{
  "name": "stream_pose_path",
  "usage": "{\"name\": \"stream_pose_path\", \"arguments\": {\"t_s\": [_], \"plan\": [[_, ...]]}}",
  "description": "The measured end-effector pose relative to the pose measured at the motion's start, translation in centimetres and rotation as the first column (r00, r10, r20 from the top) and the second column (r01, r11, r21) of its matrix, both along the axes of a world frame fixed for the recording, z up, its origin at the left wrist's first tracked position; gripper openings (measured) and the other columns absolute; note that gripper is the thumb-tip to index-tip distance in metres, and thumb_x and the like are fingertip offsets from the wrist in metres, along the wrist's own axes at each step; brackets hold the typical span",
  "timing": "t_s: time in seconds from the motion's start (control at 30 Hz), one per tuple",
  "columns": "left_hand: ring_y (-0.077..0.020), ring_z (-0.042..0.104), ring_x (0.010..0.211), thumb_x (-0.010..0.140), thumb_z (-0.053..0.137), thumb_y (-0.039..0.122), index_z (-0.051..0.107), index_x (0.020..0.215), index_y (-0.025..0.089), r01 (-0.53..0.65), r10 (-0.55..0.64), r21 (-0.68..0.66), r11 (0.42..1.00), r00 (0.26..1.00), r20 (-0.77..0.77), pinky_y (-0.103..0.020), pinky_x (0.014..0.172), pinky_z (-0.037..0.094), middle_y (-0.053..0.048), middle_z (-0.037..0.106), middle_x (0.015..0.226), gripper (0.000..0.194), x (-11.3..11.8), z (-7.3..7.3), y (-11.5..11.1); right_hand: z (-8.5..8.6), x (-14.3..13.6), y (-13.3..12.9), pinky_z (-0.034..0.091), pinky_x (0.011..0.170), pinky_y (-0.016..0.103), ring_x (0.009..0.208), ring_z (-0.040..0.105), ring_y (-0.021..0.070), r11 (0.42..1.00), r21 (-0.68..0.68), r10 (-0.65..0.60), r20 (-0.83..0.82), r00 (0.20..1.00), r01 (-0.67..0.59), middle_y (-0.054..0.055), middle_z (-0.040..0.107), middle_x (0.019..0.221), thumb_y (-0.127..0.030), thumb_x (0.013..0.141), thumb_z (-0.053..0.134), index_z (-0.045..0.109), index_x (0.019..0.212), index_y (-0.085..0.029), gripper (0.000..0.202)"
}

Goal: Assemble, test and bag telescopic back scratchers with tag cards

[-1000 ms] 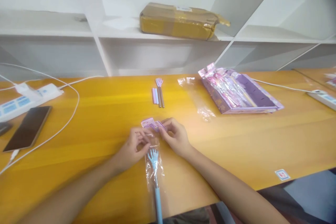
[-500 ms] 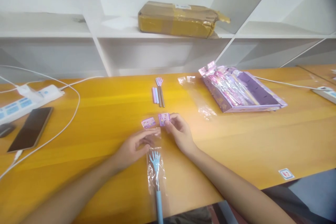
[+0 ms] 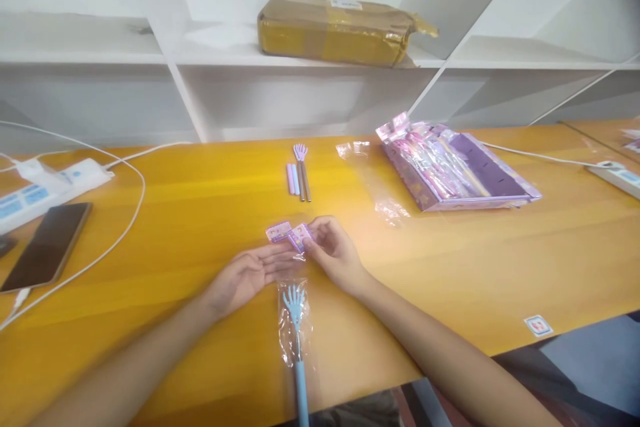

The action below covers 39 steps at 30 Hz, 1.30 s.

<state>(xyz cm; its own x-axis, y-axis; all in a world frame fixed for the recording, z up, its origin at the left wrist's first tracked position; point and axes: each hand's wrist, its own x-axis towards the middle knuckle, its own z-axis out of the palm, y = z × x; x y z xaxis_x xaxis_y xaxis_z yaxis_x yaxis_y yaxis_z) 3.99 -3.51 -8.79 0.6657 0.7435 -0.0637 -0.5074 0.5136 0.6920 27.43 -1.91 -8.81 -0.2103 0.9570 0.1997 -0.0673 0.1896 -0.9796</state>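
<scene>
My right hand pinches a small pink-and-purple card, tilted, beside the top of a clear bag. Palm up and fingers stretched out, my left hand lies at the bag's upper flap, its fingertips just below the card. Inside the clear bag is a light blue hand-shaped back scratcher with a blue handle, pointing toward me. A second similar card lies on the table, partly overlapped by the held one.
Behind lie a purple hand-shaped piece with metal rods and two short tubes. A purple box of wrapped items stands right, near plastic scraps. Left are a phone, power strip and cables. A taped parcel sits on the shelf.
My right hand has moved the card left and down, tilting it toward the bag's opening. My left hand has turned palm up, its fingers opening out beneath the card.
</scene>
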Motion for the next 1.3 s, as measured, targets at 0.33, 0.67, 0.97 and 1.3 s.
{"name": "stream_pose_path", "arguments": {"t_s": [0.33,0.67,0.97,1.3], "plan": [[-0.0355,0.063,0.135,0.092,0.045,0.018,0.064,0.143,0.003,0.001,0.001,-0.048,0.999,0.999,0.032,-0.058,0.122,0.036,-0.022,0.065,0.146,0.056,-0.1,0.2,0.1,0.7,0.4,-0.1,0.054,0.071,0.029,0.078,0.065,0.0144,0.983,0.178,-0.001,0.243,0.97,-0.043,0.004,0.07,0.097,-0.033,0.098,0.071,0.064,0.115,-0.023,0.021],[-0.0373,0.061,0.136,0.079,0.047,0.015,0.063,0.143,0.01,-0.01,0.01,-0.014,1.0,1.0,-0.009,-0.064,0.123,0.033,-0.019,0.066,0.146,0.067,0.3,-0.1,-0.4,1.6,0.5,-0.2,0.052,0.069,0.031,0.074,0.059,0.0145,0.956,0.262,0.024,0.382,0.924,-0.134,0.005,0.064,0.094,-0.029,0.1,0.066,0.072,0.109,-0.023,0.013],[-0.0368,0.062,0.134,0.081,0.046,0.017,0.062,0.142,0.011,-0.026,0.026,-0.013,1.0,0.999,-0.024,-0.062,0.123,0.031,-0.018,0.068,0.143,0.063,0.4,-0.1,-0.5,1.5,0.7,-0.3,0.052,0.069,0.031,0.073,0.058,0.0138,0.946,0.286,0.03,0.381,0.924,-0.149,0.005,0.061,0.097,-0.025,0.101,0.063,0.072,0.112,-0.023,0.014],[-0.0358,0.061,0.13,0.08,0.049,0.023,0.064,0.141,0.017,-0.039,0.037,-0.028,0.999,0.996,-0.078,-0.061,0.115,0.039,-0.015,0.062,0.15,0.063,0.1,-0.4,-0.6,1.7,0.9,-0.6,0.053,0.073,0.034,0.084,0.059,0.0185,0.924,0.314,0.077,0.405,0.911,-0.218,0.006,0.059,0.096,-0.017,0.101,0.054,0.075,0.11,-0.025,0.024]]}}
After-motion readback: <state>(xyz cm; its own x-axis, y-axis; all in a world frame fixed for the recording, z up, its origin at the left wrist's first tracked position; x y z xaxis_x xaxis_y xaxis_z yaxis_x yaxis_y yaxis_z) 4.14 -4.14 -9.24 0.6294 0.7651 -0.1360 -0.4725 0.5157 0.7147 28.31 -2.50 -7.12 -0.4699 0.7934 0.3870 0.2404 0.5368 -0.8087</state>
